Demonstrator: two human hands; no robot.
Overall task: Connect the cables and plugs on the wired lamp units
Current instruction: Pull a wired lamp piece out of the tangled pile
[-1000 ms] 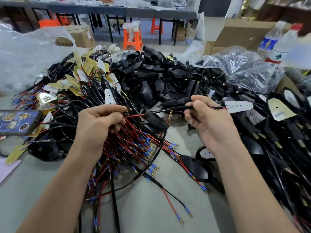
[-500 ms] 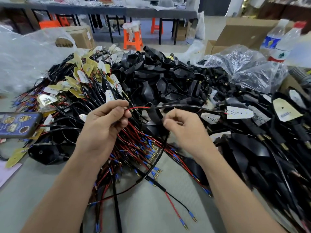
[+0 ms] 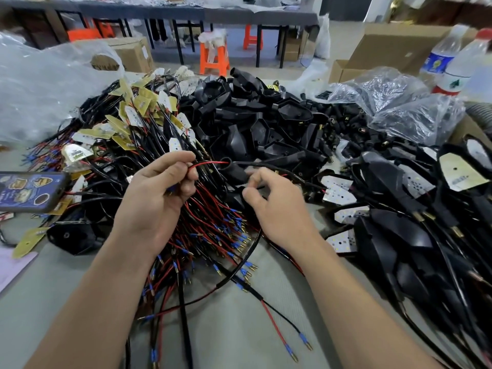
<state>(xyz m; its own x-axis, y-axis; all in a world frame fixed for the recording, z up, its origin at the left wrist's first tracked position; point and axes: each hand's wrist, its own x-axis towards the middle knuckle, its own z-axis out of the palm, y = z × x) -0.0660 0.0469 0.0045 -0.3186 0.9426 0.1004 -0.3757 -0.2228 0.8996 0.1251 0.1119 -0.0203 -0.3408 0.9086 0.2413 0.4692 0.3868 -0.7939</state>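
Fingers (image 3: 183, 158) of the left hand (image 3: 157, 201) pinch a glossy red wire (image 3: 213, 163), which arcs into a matte black rubber sleeve (image 3: 235, 173). The right hand (image 3: 277, 211), curled, pinches a thin black wire (image 3: 259, 187) just beside that sleeve, above tangled red and black leads (image 3: 213, 227) tipped with blue crimps on the grey table (image 3: 226, 328).

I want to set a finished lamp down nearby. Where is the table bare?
Bare grey table between left forearm and right forearm, crossed by one red-and-black wire pair; another patch outside the left forearm, beside the pink paper. The wire heap and black housings are crowded.
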